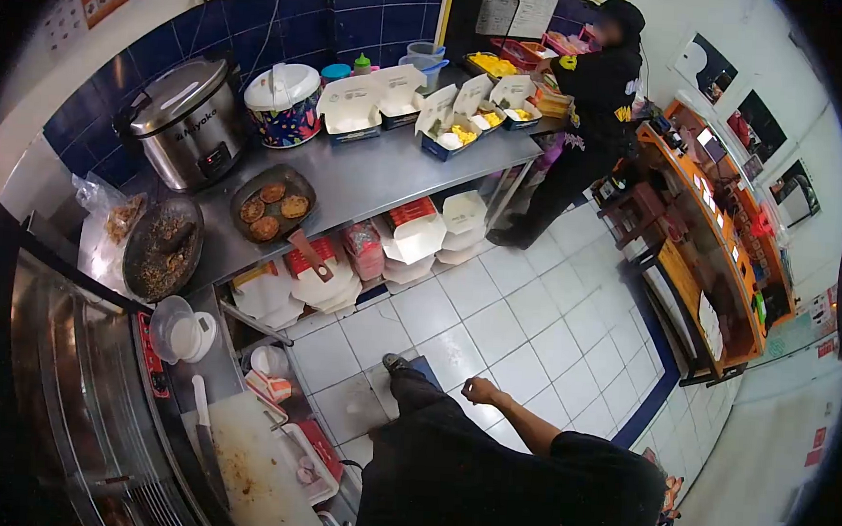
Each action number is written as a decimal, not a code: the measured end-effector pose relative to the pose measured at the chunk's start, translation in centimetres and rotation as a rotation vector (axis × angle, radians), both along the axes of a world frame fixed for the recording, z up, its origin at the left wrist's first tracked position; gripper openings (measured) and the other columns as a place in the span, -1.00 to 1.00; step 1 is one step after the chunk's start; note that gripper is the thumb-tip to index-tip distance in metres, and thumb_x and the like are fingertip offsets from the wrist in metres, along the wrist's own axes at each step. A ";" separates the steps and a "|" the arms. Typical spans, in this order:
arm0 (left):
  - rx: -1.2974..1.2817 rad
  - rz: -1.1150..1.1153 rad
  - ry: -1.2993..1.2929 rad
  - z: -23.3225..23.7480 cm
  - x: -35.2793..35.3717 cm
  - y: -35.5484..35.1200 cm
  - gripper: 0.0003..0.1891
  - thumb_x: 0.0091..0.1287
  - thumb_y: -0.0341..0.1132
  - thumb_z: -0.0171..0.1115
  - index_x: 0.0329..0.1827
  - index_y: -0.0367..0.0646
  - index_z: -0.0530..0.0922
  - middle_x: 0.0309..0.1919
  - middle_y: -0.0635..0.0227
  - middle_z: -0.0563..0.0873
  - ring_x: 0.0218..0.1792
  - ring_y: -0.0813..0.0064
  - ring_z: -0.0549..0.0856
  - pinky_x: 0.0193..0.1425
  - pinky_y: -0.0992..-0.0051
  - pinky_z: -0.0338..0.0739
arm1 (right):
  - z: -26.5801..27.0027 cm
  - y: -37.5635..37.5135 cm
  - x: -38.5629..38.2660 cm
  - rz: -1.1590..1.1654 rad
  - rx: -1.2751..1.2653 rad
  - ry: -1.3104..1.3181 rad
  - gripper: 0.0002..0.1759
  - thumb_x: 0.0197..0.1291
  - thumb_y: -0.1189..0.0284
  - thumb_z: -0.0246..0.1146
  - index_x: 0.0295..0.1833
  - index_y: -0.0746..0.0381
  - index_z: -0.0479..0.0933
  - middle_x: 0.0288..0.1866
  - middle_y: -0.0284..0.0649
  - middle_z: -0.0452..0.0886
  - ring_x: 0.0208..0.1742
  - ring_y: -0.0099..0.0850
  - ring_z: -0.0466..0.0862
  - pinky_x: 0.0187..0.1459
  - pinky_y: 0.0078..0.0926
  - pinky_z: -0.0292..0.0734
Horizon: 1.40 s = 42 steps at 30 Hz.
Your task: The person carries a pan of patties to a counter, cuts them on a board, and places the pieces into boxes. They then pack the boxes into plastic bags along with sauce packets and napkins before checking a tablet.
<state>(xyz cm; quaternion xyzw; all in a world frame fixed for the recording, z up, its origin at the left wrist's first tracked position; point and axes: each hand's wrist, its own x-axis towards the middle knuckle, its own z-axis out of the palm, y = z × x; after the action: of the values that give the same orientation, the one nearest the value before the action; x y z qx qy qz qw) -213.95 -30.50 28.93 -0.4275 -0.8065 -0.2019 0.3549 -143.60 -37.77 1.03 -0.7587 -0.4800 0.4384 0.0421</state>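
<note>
My right hand (481, 390) hangs over the white tiled floor (471, 304), beside my dark-clothed leg. Its fingers are loosely curled, and I see nothing in them. My left hand is out of sight. On the steel counter (378, 180) ahead, a dark pan (292, 177) holds several browned patties (265, 227). Left of it lies a dark stone mortar (140, 272) with ground brown residue and a pestle (177, 239). Nearer me, a white-handled knife (201, 404) rests along the edge of a stained cutting board (261, 498).
A co-worker in black (597, 82) stands at the counter's far end by open meal boxes (451, 136) with yellow food. A rice cooker (190, 127) and a patterned tub (282, 113) stand at the back. Folded cartons (320, 277) fill the shelf below. An orange shelf unit (727, 241) stands right.
</note>
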 end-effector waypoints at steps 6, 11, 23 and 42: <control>-0.026 0.016 -0.037 -0.8 1.0 -0.4 -0.75 0.38 -0.22 0.09 -0.01 -0.16 0.55 -0.14 0.26 0.66 -0.17 0.32 0.62 -0.04 0.32 0.49 | -2.4 -1.9 0.4 -0.248 -0.221 0.155 -0.68 0.13 0.25 0.12 -0.23 0.29 0.59 -0.40 -0.13 0.71 -0.40 -0.31 0.76 -0.44 -0.34 0.69; -0.031 0.032 -0.032 -0.8 1.3 -1.1 -0.76 0.39 -0.21 0.08 -0.06 -0.16 0.55 -0.17 0.26 0.65 -0.20 0.32 0.62 -0.08 0.32 0.48 | -3.3 -2.4 1.1 -0.261 -0.248 0.166 -0.69 0.11 0.32 0.07 -0.26 0.35 0.59 -0.36 -0.13 0.72 -0.37 -0.27 0.77 -0.40 -0.26 0.71; -0.047 0.023 -0.060 -1.3 1.3 -1.3 -0.76 0.41 -0.18 0.06 -0.15 -0.16 0.56 -0.26 0.26 0.65 -0.29 0.31 0.60 -0.17 0.32 0.47 | -3.7 1.3 -0.5 -0.226 -0.154 0.174 -0.63 0.14 0.25 0.10 -0.10 0.30 0.58 -0.40 -0.12 0.71 -0.44 -0.32 0.74 -0.45 -0.37 0.67; -0.059 -0.017 -0.010 -0.6 2.7 -0.3 -0.70 0.43 -0.13 0.03 -0.30 -0.15 0.58 -0.39 0.26 0.65 -0.43 0.31 0.58 -0.32 0.32 0.46 | -3.4 -0.1 -0.6 -0.195 -0.228 0.129 -0.68 0.11 0.30 0.06 -0.31 0.34 0.59 -0.38 -0.11 0.72 -0.38 -0.28 0.77 -0.42 -0.32 0.71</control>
<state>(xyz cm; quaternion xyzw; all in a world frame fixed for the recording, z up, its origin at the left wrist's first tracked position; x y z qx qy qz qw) -211.23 -30.77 28.31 -0.4437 -0.8101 -0.1832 0.3366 -144.25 -37.86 -2.37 -0.7719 -0.3474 0.5317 0.0286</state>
